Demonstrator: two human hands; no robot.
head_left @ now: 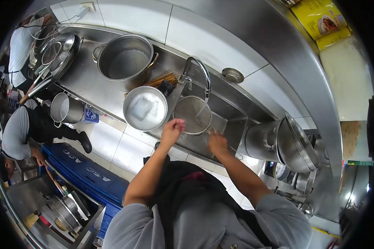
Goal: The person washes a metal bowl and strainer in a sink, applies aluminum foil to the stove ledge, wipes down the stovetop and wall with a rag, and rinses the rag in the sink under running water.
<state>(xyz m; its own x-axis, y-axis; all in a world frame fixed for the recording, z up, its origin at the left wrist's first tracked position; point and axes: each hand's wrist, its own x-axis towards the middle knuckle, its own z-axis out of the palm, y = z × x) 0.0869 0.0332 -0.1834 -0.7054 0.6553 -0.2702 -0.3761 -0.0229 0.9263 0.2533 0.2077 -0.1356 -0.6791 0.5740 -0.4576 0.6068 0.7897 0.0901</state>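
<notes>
A round mesh strainer [191, 112] is in the metal sink [232, 128], under the curved faucet [205, 74], with water running onto it. My right hand [217, 142] is closed on the strainer's handle at its near right side. Near the strainer's left rim is my left hand [173, 129], its fingers curled; whether they hold anything is too small to tell. Just left of that hand stands a metal bowl [131, 118] of foamy water with a pale scouring pad [143, 107] in it.
A large pot [120, 74] stands on the counter behind the bowl, beside wooden chopsticks [164, 79]. Stacked pots [266, 141] are right of the sink. Two people are at the left, near blue bins [85, 166] and a metal cart [29, 191].
</notes>
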